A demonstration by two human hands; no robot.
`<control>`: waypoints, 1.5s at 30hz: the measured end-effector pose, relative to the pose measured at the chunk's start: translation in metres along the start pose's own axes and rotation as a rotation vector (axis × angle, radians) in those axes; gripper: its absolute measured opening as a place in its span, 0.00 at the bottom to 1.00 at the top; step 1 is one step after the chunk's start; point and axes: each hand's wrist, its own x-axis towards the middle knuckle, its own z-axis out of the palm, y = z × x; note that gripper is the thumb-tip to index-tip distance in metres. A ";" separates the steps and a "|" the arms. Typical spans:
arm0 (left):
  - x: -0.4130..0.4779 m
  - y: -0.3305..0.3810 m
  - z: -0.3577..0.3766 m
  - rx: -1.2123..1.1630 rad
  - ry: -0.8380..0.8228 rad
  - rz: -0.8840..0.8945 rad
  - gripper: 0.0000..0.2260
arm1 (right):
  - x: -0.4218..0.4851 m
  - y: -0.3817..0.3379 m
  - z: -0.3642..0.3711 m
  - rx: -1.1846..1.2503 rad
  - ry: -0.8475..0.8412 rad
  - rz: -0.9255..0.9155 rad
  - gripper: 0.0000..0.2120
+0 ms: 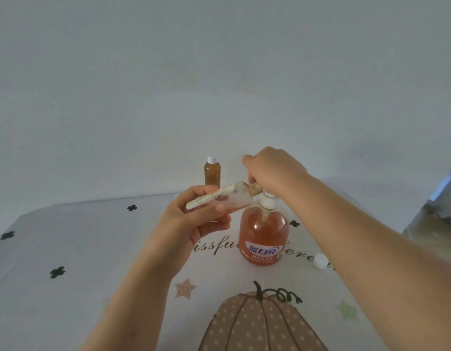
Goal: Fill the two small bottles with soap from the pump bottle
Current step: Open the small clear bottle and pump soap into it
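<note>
Starting at the hands: count and state? (Obs. 1)

Two, both grasping. Left hand holds one small bottle, thumb across its side, bottle tipped nearly level. Right hand is curled down over the pump top; the spout itself is hidden beneath it. (Obs. 2)

Where is the bottle's mouth? (Obs. 1)

Against the underside of the right hand, beside the pump top. The mouth is smeared with soap; the fill level inside cannot be read. (Obs. 2)

Other containers? (Obs. 1)

One pump bottle, upright on the table, orange soap inside. One second small bottle, upright behind the left hand, capped white, brownish contents. Small bottles total: two. (Obs. 2)

Loose parts? (Obs. 1)

One white cap on the tablecloth, just beside the right forearm. Cloth print: one pumpkin, two stars, four black clover marks. (Obs. 2)
</note>
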 end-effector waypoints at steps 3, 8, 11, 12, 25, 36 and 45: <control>0.001 -0.001 -0.002 0.014 -0.009 -0.003 0.12 | 0.001 0.001 0.005 -0.005 -0.005 0.015 0.19; 0.002 -0.003 -0.003 0.011 -0.004 -0.013 0.11 | 0.001 0.003 0.007 0.004 -0.030 0.031 0.17; 0.001 -0.002 -0.002 0.012 -0.007 -0.013 0.12 | 0.001 0.003 0.007 0.025 -0.031 0.036 0.16; 0.000 -0.002 -0.002 0.011 -0.008 -0.010 0.12 | 0.001 0.003 0.006 0.030 -0.027 0.036 0.16; -0.003 0.004 0.003 -0.026 -0.007 0.024 0.13 | 0.002 -0.004 -0.007 -0.016 -0.004 -0.010 0.17; 0.000 0.000 -0.001 0.015 -0.003 -0.011 0.13 | 0.005 0.005 0.006 0.031 -0.046 0.053 0.18; -0.001 0.000 -0.001 0.016 -0.002 -0.022 0.12 | -0.002 0.003 0.005 0.045 -0.051 0.056 0.19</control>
